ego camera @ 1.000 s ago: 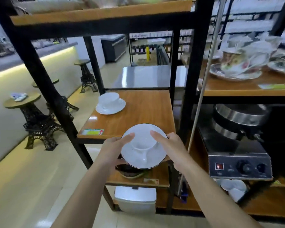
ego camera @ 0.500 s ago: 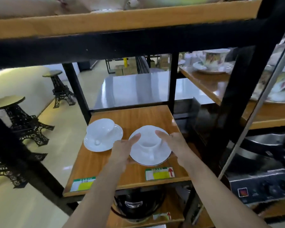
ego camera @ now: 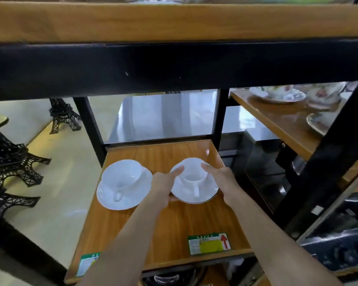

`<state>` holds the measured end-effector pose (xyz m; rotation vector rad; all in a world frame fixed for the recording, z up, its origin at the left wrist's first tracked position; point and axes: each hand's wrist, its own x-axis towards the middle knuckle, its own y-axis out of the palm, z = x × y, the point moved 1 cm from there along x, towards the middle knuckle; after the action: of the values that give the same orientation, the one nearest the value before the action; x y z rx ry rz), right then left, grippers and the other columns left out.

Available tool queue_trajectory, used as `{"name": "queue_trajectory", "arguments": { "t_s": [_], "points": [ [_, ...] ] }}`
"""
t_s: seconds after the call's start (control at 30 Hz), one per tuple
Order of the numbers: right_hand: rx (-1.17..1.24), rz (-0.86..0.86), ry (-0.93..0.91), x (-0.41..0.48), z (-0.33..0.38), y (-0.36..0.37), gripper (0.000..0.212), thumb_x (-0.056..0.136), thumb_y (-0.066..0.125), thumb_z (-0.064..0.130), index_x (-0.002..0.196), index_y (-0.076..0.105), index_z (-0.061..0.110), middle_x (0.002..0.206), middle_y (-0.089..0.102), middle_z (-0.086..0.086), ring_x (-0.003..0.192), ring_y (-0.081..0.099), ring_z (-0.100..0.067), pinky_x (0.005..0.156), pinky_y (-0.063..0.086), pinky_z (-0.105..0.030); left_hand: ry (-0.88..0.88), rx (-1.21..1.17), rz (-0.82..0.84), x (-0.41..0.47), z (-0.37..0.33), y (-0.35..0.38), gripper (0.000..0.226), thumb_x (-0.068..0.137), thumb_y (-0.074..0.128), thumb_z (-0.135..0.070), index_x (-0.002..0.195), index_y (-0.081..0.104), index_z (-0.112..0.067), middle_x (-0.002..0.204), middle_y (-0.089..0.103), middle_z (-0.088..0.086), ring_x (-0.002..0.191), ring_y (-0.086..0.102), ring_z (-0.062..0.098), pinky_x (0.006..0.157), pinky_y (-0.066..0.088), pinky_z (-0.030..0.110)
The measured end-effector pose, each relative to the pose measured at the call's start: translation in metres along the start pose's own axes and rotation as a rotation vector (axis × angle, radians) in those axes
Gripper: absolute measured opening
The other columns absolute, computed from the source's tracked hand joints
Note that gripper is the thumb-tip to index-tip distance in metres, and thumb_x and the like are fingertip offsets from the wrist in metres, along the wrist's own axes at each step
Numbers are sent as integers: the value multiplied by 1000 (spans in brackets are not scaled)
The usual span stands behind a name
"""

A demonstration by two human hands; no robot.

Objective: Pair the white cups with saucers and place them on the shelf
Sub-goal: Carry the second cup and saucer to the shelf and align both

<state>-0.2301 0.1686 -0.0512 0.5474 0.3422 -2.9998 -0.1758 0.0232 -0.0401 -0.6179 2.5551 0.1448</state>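
Observation:
A white cup [ego camera: 192,174] stands on a white saucer [ego camera: 205,195] with a thin dark rim, over the right half of the wooden shelf [ego camera: 167,228]. My left hand [ego camera: 163,184] grips the saucer's left edge, thumb on top. My right hand [ego camera: 223,178] grips its right edge. I cannot tell whether the saucer touches the shelf. To the left, a second white cup [ego camera: 121,176] sits on its own saucer [ego camera: 132,201], handle toward me, apart from my hands.
A thick black beam and upper wooden shelf [ego camera: 174,21] hang low overhead. Black uprights [ego camera: 219,116] frame the back. Floral cups and plates [ego camera: 281,93] fill the neighbouring shelf at right. Price labels [ego camera: 209,243] lie at the shelf's front edge. Tower-shaped stools [ego camera: 10,162] stand left.
Both hands have carried the cup and saucer forward from the shelf's front edge to deeper on the shelf, beside the other pair. The view has moved in closer under the upper shelf.

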Motion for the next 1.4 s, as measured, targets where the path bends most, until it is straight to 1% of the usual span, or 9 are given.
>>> {"name": "queue_trajectory", "arguments": {
  "t_s": [0.3, 0.6, 0.77, 0.87, 0.97, 1.07, 1.23, 1.3, 1.4],
  "points": [
    [-31, -22, -5, 26, 1, 4, 57, 81, 63, 50, 123, 57, 12, 115, 62, -7, 105, 57, -25, 88, 48, -36, -43, -5, -23, 17, -4, 10, 63, 76, 75, -40, 124, 52, -7, 116, 59, 10, 104, 56, 30, 68, 57, 39],
    [-113, 26, -23, 30, -3, 2, 40, 84, 57, 54, 105, 55, 19, 107, 59, -6, 98, 54, -20, 83, 45, -34, 26, 177, -86, 24, -5, 10, 68, 79, 68, -49, 129, 48, -8, 125, 57, 11, 98, 52, 27, 79, 56, 42],
    [-149, 65, -15, 32, -3, -1, 58, 83, 52, 60, 119, 55, 15, 114, 59, -5, 105, 54, -21, 86, 45, -34, 89, 430, -119, 27, -8, 6, 71, 80, 56, -62, 123, 56, -5, 116, 63, 10, 96, 56, 24, 87, 54, 38],
    [-288, 58, -15, 32, -3, -1, 71, 80, 41, 72, 122, 54, 17, 121, 58, -5, 112, 52, -24, 99, 43, -42, 119, 539, -93, 21, -10, -4, 80, 83, 45, -67, 129, 52, -2, 125, 60, 12, 111, 56, 27, 93, 48, 40],
    [-563, -199, -195, 26, 9, -3, 75, 86, 29, 70, 124, 56, 12, 126, 57, -9, 122, 46, -30, 105, 30, -47, 313, 594, -130, -2, -23, -26, 57, 90, 48, -54, 122, 56, -8, 116, 62, 8, 101, 56, 23, 85, 48, 37],
    [-518, -298, -429, 7, 27, 6, 84, 80, 16, 72, 125, 56, 13, 127, 57, -9, 122, 48, -28, 106, 30, -51, 624, 348, -177, -27, -41, -59, 23, 94, 51, -33, 99, 61, -14, 93, 69, 9, 88, 65, 25, 67, 54, 34],
    [-170, -33, -649, -47, 42, 51, 54, 94, 38, 50, 138, 45, 20, 138, 49, 4, 126, 43, -10, 107, 34, -32, 654, -56, -435, -31, -40, -122, 19, 95, 49, -27, 85, 63, -16, 83, 64, -1, 83, 60, 16, 63, 45, 27],
    [-125, 149, -587, -65, 42, 70, 53, 94, 37, 49, 141, 38, 25, 132, 43, 15, 119, 37, 0, 99, 29, -22, 556, -155, -468, -24, -30, -139, 23, 95, 47, -29, 84, 61, -16, 92, 63, 4, 94, 58, 21, 73, 46, 30],
    [-44, 367, -380, -73, 34, 96, 58, 94, 30, 53, 145, 33, 26, 145, 42, 8, 128, 38, -7, 96, 24, -24, 438, -162, -406, -16, -11, -152, 34, 97, 40, -39, 94, 61, -13, 112, 59, 10, 110, 54, 25, 95, 42, 39]
  ]
}}
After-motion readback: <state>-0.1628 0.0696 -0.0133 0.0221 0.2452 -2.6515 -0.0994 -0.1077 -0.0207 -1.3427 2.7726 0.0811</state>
